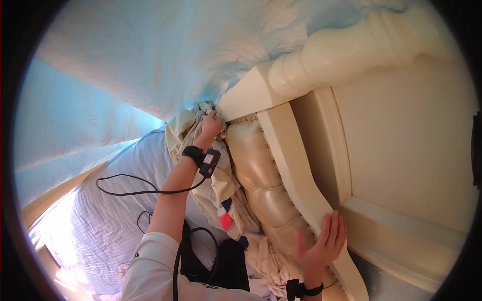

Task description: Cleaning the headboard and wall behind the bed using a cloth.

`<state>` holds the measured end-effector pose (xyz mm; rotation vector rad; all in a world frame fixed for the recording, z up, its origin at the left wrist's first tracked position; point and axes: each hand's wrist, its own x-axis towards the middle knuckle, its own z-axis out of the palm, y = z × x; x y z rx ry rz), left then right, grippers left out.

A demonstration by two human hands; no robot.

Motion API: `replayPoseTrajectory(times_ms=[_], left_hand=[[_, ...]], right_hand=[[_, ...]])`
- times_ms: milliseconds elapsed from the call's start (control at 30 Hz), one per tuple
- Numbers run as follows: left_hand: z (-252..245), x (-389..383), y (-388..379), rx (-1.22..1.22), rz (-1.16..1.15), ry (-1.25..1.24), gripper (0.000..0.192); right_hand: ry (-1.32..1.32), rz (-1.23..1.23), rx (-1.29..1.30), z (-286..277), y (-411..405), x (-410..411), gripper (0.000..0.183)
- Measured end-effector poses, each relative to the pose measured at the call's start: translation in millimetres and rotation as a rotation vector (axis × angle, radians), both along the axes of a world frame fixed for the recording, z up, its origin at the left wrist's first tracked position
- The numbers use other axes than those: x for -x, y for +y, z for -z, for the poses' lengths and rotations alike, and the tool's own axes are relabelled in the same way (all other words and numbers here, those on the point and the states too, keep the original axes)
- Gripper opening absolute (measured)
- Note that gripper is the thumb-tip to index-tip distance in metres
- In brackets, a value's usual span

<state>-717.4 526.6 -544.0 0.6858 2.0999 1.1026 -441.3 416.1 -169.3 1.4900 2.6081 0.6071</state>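
My left hand (pixel 212 123) reaches to the corner where the padded headboard (pixel 250 154) meets a cream bedpost (pixel 248 90), its fingers curled on bunched light fabric (pixel 184 126). A black strap with a small box is around that wrist, and a cable hangs from it. My right hand (pixel 323 240) lies with fingers spread on the cream wooden rim (pixel 297 169) of the headboard, holding nothing. Crumpled cloth (pixel 229 203) with red and navy patches runs along the padding.
Pale blue curtain fabric (pixel 124 56) hangs beyond the bed. A bluish quilted bedcover (pixel 116 210) spreads on the left. Behind the headboard stands a cream panel (pixel 403 139), with a thick turned post (pixel 339 56) above it. Black cables loop near my left arm.
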Motion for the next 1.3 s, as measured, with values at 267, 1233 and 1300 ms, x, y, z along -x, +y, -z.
replayPoseTrajectory(times_ms=[267,1233,1300], left_hand=[[-205,5,-16,-0.27,0.003,-0.321,0.04],[-559,21,-140,-0.729,0.522,-1.193,0.038],[-602,27,-143,-0.849,0.514,-0.789,0.037]], right_hand=[[0.162,0.004,0.069,-14,-5,-1,0.064],[0.862,-0.106,-0.046,-143,-83,-130,0.027],[0.795,-0.054,-0.206,-150,-91,-151,0.026]])
